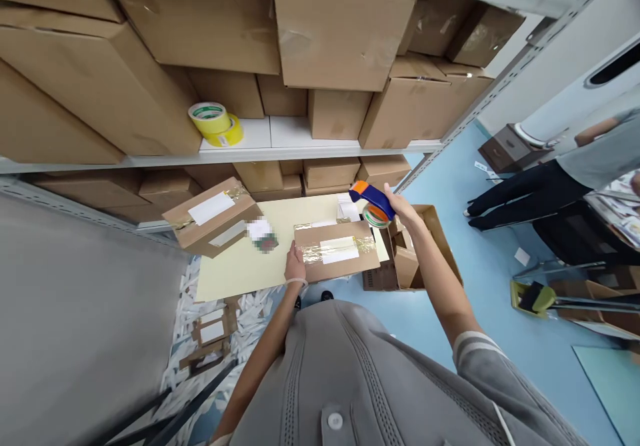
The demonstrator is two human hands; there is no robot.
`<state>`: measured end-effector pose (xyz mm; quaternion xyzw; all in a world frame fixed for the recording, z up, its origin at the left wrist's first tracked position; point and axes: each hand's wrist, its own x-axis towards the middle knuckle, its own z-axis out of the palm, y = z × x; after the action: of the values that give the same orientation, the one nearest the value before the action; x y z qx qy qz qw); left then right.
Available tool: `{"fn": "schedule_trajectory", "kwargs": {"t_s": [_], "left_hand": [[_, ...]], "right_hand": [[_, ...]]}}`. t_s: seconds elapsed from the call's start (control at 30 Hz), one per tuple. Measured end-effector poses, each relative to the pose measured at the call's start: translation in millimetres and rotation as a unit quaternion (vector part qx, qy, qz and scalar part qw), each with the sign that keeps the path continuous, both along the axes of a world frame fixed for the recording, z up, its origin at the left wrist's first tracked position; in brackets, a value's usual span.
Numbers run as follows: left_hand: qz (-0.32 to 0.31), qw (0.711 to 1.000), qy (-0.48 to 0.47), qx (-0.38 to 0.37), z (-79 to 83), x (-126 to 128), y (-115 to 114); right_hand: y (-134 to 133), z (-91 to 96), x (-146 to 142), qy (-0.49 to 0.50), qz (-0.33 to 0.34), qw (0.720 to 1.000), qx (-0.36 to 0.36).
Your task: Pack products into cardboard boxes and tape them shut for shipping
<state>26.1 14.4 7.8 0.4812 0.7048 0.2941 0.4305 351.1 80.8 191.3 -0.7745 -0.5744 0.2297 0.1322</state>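
Note:
My left hand (295, 264) grips the left end of a cardboard box (336, 269) at the front of the pale yellow work surface (235, 278). Clear tape and a white label (339, 250) lie across that box. Raised above its right end, my right hand (397, 205) is closed around a blue and orange tape dispenser (373, 201), which carries a tape roll. The dispenser looks apart from the box. A second taped box (210, 216) with white labels stands tilted at the left of the surface, beside a small blurred item (263, 235).
Yellow tape rolls (215, 125) sit on a metal shelf (295, 155) packed with cartons. An open carton (435, 233) holding smaller boxes stands on the floor at right. White paper scraps (245, 339) litter the lower left. Another person (540, 193) stands at far right.

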Motion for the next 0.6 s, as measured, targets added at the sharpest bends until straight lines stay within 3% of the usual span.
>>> {"fn": "schedule_trajectory", "kwargs": {"t_s": [0.1,0.27,0.43,0.6], "left_hand": [[0.001,1.000,0.005,-0.011,2.1,-1.4,-0.7],[0.000,1.000,0.008,-0.015,6.5,-2.5,-1.0],[-0.002,1.000,0.013,-0.022,9.0,-3.1,-1.9],[-0.014,1.000,0.018,-0.021,8.3,-5.4,-3.9]], "right_hand": [[31.8,11.0,-50.9,0.138,0.053,0.988,0.046],[102.5,37.1,-124.3,0.200,0.182,0.957,0.109],[168.8,61.2,-188.5,-0.059,0.186,0.956,0.221],[199.6,63.3,-228.0,-0.197,0.180,0.940,0.214]]}}
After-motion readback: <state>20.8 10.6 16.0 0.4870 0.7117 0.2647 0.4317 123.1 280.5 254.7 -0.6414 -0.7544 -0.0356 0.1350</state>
